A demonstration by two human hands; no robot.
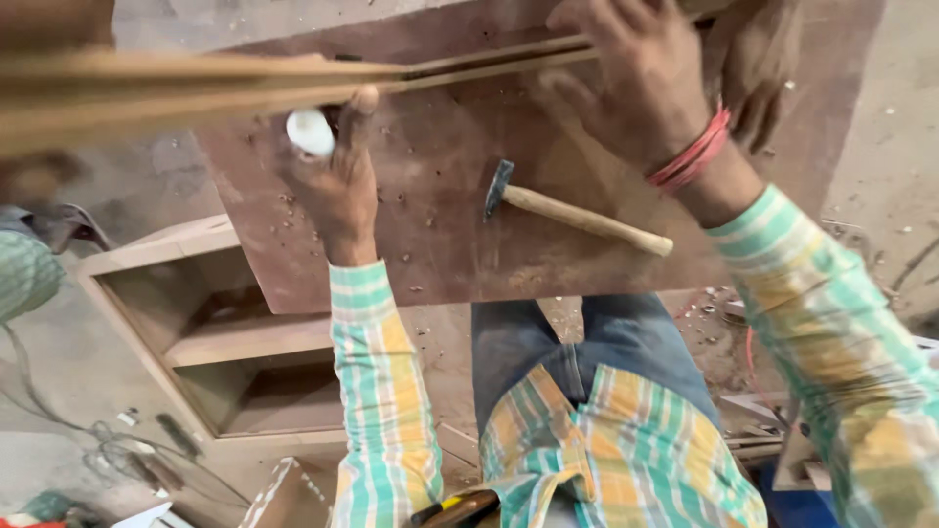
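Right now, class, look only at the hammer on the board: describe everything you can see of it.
The hammer lies flat on the reddish-brown board, free of both hands. Its dark metal head points to the upper left of the picture; its pale, smooth wooden handle runs down to the right and ends in a rounded butt. Wood chips lie scattered around it. The left hand is to its left and the right hand above it, neither touching it.

I see the hammer (577, 217) lying on the board (460, 244), between my two hands. The wooden strips (293, 83) cross the board's far edge; a cabinet frame (196, 332) sits lower left.
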